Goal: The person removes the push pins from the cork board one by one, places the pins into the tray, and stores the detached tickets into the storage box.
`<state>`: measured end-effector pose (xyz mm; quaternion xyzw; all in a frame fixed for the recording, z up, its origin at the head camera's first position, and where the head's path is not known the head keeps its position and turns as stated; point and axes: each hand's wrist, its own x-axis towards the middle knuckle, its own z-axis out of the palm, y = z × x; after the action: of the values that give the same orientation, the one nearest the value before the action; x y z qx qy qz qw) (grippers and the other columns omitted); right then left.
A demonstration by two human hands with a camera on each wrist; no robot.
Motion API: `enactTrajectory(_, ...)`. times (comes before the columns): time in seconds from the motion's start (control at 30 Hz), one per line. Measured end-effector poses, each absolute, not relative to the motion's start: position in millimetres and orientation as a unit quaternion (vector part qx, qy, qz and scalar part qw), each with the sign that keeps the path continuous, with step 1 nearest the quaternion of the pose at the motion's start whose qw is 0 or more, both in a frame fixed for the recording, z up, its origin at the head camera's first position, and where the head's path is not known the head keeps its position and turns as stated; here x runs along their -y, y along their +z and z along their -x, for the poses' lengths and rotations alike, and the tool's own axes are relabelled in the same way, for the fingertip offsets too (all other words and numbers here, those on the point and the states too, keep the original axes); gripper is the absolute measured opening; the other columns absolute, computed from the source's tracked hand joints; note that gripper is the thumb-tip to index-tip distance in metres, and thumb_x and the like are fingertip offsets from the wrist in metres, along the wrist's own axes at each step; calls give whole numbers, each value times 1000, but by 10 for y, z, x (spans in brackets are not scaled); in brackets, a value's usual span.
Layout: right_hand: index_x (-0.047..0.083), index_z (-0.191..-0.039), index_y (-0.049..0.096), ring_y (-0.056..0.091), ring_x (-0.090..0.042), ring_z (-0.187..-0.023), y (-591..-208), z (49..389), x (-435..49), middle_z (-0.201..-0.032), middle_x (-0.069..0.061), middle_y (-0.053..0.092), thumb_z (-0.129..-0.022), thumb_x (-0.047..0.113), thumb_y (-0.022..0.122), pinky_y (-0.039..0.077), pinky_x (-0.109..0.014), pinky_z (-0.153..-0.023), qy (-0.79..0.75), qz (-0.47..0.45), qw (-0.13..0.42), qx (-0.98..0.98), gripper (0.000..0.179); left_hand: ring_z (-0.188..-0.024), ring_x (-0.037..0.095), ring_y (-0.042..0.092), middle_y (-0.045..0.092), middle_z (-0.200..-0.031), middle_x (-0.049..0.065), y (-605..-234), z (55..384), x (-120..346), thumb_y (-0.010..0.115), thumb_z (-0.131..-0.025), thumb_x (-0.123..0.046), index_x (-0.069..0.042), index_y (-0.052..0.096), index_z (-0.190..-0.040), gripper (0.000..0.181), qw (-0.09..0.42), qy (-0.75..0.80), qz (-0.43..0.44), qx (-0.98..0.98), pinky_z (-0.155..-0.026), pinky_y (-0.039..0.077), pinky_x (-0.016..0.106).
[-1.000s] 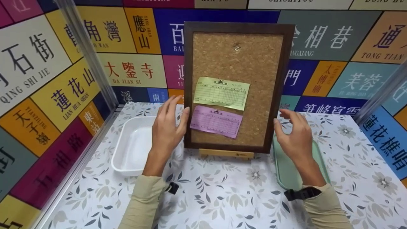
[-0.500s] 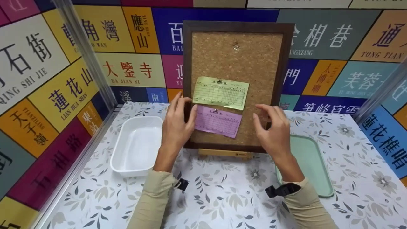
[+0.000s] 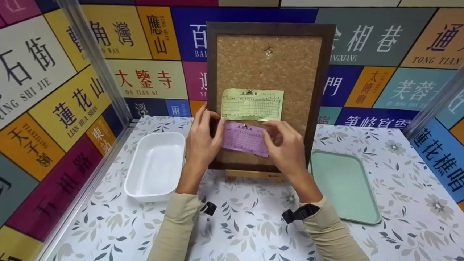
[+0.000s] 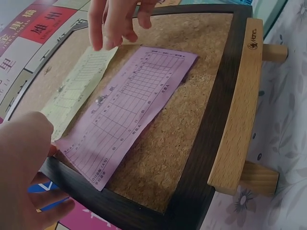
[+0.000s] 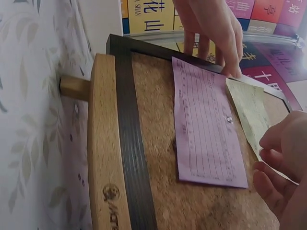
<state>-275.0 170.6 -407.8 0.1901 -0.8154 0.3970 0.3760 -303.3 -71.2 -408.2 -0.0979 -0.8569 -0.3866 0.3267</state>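
Note:
A dark-framed cork board [image 3: 268, 72] leans on a small wooden stand [image 3: 253, 174]. Pinned to it are a yellow receipt slip [image 3: 252, 105] and, below, a tilted purple receipt slip [image 3: 241, 139]. Clear pushpins hold their upper edges; the purple slip's pin [image 5: 229, 119] shows in the right wrist view. My left hand [image 3: 203, 141] pinches the yellow slip's lower left corner at the frame, its index fingertip partly hidden. With thumb and fingers, my right hand [image 3: 290, 152] pinches the yellow slip's lower right corner, overlapping the purple slip's right end in the head view.
On the patterned tablecloth, a white plastic tub [image 3: 156, 163] stands left of the board and a green tray [image 3: 346, 188] lies to its right. A cluster of clear pushpins [image 3: 268, 52] sits high on the cork. Colourful sign-covered panels [image 3: 145, 79] rise behind and beside the table.
My right hand has come left from beside the frame to the yellow slip's lower right corner. My left hand moved right onto the board. The yellow slip has turned from tilted to nearly level.

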Motion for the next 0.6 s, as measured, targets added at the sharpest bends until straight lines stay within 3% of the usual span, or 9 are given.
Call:
enactTrajectory(0.27,9,-101,81,68,-11,-76,-4114,2856,-1488,-88,-1,76,-96,11,80,55,-26,-67,423,-200,349,812,6,-141,34,62,55,-162,12,-4090,3003,739,74,-101,-43,-17,68,-117,30,303,-363,95,876,-114,54,50)
enactTrajectory(0.6,7,-103,82,67,-12,-70,-4173,2952,-1340,-83,-3,75,-94,10,83,53,-24,-65,421,-178,353,816,9,-142,34,62,57,-159,12,-4105,3016,765,78,-99,-37,-18,69,-119,29,305,-365,95,874,-118,52,49)
